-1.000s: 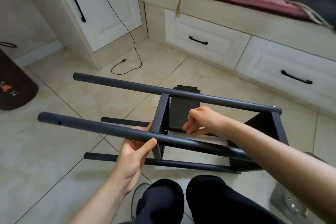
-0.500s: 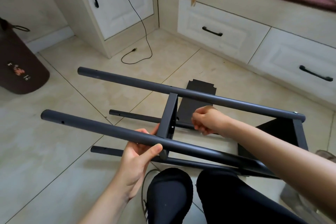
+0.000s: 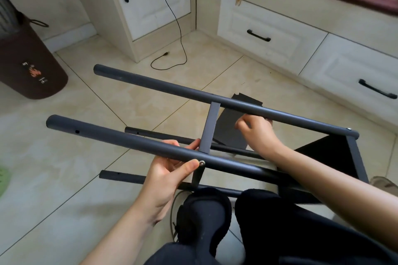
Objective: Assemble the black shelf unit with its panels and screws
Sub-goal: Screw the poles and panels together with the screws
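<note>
The shelf frame [image 3: 215, 150] lies on its side on the tiled floor [image 3: 64, 157], close to the person's knees, with its closed end toward the right edge of the view. Four round posts run leftward from that end. The near upper post [image 3: 120, 139] carries a screw [image 3: 201, 163] where the cross panel [image 3: 210, 128] meets it. A loose black panel [image 3: 230, 127] lies flat on the floor beneath the frame.

The left hand [image 3: 170, 170] grips the near upper post, thumb beside the screw head. The right hand [image 3: 256, 133] is curled between the upper posts; whether it holds anything cannot be determined.

Recommended practice: steady the post with the left hand, keep the cross panel square to both posts, and tighten the screw only once the holes align.
</note>
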A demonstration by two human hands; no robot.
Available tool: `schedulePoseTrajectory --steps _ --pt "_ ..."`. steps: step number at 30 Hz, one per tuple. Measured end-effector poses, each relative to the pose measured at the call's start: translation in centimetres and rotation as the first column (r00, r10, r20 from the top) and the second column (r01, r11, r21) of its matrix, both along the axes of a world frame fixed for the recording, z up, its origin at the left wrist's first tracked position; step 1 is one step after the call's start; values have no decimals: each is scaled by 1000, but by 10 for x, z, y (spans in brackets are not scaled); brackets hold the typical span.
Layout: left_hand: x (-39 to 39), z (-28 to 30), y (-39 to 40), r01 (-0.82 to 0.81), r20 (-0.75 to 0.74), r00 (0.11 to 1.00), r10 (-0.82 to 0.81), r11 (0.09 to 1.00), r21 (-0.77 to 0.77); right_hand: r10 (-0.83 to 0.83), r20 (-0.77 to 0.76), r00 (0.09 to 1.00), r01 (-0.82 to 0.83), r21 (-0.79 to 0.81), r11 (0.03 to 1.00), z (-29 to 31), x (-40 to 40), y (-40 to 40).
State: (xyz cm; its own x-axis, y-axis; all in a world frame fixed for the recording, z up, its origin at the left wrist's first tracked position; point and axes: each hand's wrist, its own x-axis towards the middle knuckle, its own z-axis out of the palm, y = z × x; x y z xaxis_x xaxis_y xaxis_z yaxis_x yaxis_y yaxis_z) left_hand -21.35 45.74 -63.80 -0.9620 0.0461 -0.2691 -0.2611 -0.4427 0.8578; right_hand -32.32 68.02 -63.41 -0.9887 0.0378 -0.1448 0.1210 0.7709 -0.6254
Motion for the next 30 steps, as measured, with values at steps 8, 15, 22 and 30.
schedulePoseTrajectory --steps 8,15,22,30 --pt "-8 -13 -3 -85 71 994 82 996 37 -34 12 999 34 -27 999 5 2 16" --pt "-34 -28 3 -58 99 994 47 992 111 -88 -31 996 86 -65 994 -3 -14 22" --pt "-38 -34 17 -35 102 994 28 997 69 -46 -33 998 42 -118 992 -2 -24 31" --pt "-34 -1 2 173 299 953 -50 899 -401 64 -24 998 -69 -354 933 22 -12 22"
